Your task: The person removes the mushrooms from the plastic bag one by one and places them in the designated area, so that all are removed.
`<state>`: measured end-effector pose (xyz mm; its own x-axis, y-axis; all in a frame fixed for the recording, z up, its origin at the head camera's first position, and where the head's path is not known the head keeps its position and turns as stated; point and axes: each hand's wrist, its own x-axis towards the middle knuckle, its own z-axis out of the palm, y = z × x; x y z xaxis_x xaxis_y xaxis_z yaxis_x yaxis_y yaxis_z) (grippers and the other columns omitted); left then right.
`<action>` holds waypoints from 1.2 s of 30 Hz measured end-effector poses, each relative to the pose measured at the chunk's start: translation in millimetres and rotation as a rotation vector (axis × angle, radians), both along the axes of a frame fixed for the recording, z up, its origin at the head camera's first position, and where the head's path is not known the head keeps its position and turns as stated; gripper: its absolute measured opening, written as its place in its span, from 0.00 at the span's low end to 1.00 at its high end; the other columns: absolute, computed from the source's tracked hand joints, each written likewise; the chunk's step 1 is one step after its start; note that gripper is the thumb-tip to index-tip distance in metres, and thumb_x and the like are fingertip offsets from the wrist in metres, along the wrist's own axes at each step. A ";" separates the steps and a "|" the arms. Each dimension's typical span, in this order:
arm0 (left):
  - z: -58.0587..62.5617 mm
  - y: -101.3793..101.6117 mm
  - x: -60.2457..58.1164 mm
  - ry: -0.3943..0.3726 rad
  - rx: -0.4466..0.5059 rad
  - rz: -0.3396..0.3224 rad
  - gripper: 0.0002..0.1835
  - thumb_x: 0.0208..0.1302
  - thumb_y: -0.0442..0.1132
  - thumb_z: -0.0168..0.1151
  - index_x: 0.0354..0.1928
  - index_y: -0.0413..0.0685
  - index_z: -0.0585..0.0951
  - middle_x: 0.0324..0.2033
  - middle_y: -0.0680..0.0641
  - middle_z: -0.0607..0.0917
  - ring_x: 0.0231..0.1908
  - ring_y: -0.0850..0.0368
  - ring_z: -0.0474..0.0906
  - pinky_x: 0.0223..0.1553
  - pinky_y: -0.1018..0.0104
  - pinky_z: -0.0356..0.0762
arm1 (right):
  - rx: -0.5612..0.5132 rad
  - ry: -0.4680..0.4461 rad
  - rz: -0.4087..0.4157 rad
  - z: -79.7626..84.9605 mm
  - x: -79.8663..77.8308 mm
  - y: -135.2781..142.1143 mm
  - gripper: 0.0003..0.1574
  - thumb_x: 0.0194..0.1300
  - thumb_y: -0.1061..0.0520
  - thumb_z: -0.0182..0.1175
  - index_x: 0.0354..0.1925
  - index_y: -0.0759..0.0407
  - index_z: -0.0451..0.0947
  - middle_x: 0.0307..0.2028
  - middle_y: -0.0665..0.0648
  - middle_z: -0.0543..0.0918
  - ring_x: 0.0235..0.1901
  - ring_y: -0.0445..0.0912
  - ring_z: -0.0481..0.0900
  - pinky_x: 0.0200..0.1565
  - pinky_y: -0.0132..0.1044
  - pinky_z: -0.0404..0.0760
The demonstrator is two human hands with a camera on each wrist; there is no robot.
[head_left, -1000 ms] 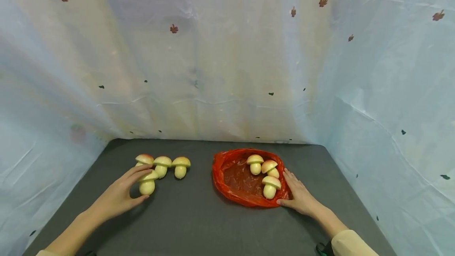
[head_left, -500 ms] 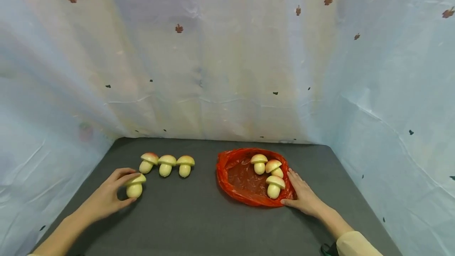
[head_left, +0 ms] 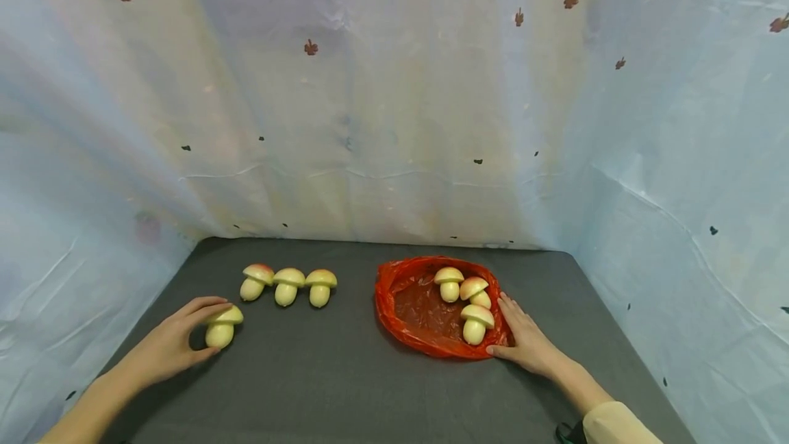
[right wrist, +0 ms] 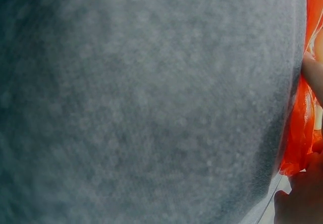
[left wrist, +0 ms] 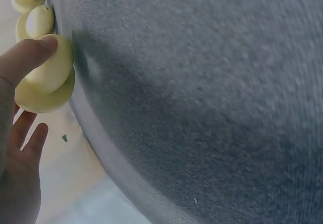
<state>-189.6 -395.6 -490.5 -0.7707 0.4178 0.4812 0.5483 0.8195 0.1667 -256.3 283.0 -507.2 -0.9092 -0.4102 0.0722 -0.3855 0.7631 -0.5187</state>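
Observation:
My left hand (head_left: 171,344) grips a toy mushroom (head_left: 220,329) at the left of the table, thumb on its pale stem and fingers over its yellowish cap. In the left wrist view the thumb presses the rounded stem of that mushroom (left wrist: 52,72). Behind it stand three more in a row: a red-capped mushroom (head_left: 255,283), a yellow one (head_left: 286,288) and another yellow one (head_left: 320,288). My right hand (head_left: 525,342) rests with extended fingers against the right side of an open red plastic bag (head_left: 394,329), thumb at its front rim. Three mushrooms (head_left: 474,324) lie inside the bag.
A dark grey cloth covers the table (head_left: 345,389). Pale curtain sheets (head_left: 370,122) with leaf prints hang behind it and along both sides. The bag's crinkled wall (right wrist: 302,123) shows at the right edge of the right wrist view.
The left hand has carried its mushroom left and toward the person, away from the row, which now shows fully. The right hand keeps its place at the bag. The head view shifted slightly.

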 end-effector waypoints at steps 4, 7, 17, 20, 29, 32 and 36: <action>-0.5 -2.1 0.9 0.004 -0.021 0.007 0.50 0.31 0.34 0.91 0.65 0.45 0.79 0.60 0.44 0.79 0.53 0.42 0.80 0.40 0.50 0.85 | 0.001 0.020 0.006 1.9 1.7 -1.0 0.68 0.62 0.42 0.75 0.80 0.74 0.49 0.80 0.74 0.48 0.77 0.75 0.46 0.71 0.75 0.48; -0.5 -3.4 1.6 0.014 -0.030 0.012 0.51 0.30 0.35 0.91 0.65 0.45 0.79 0.60 0.44 0.79 0.54 0.42 0.80 0.41 0.50 0.85 | -0.004 0.024 0.008 3.0 2.6 -1.1 0.68 0.61 0.42 0.76 0.79 0.74 0.49 0.80 0.74 0.48 0.77 0.75 0.46 0.71 0.75 0.48; -0.6 -4.3 4.7 -0.010 -0.012 0.023 0.53 0.31 0.32 0.89 0.69 0.48 0.77 0.64 0.44 0.79 0.58 0.51 0.77 0.55 0.91 0.62 | -0.004 0.008 0.006 1.4 1.9 -1.6 0.68 0.63 0.42 0.75 0.80 0.74 0.48 0.80 0.74 0.48 0.77 0.75 0.45 0.71 0.75 0.48; -0.7 -4.6 5.4 -0.015 -0.007 0.021 0.54 0.31 0.32 0.89 0.70 0.49 0.77 0.64 0.44 0.78 0.59 0.55 0.76 0.55 0.92 0.61 | -0.009 0.018 0.009 1.0 1.8 -1.8 0.67 0.63 0.43 0.75 0.79 0.74 0.49 0.80 0.74 0.48 0.77 0.75 0.46 0.71 0.75 0.49; -1.9 -4.5 5.4 -0.003 0.006 0.020 0.54 0.30 0.32 0.90 0.70 0.49 0.77 0.65 0.43 0.78 0.63 0.64 0.72 0.56 0.92 0.59 | 0.001 -0.007 -0.006 1.7 1.1 -1.4 0.68 0.63 0.42 0.74 0.80 0.73 0.47 0.81 0.72 0.47 0.78 0.73 0.45 0.72 0.74 0.47; -2.5 -4.1 6.2 -0.008 -0.003 0.034 0.54 0.31 0.33 0.90 0.69 0.48 0.78 0.64 0.43 0.78 0.61 0.56 0.75 0.54 0.87 0.67 | 0.004 -0.003 -0.006 3.1 2.2 -1.7 0.68 0.62 0.42 0.75 0.80 0.73 0.48 0.80 0.73 0.47 0.77 0.74 0.45 0.72 0.75 0.48; -2.0 -3.3 7.4 -0.015 -0.015 0.050 0.52 0.32 0.33 0.90 0.68 0.47 0.78 0.64 0.44 0.78 0.58 0.48 0.76 0.48 0.76 0.77 | 0.009 -0.003 -0.006 4.3 3.0 -2.1 0.68 0.62 0.42 0.75 0.80 0.73 0.48 0.80 0.73 0.48 0.77 0.74 0.45 0.72 0.75 0.48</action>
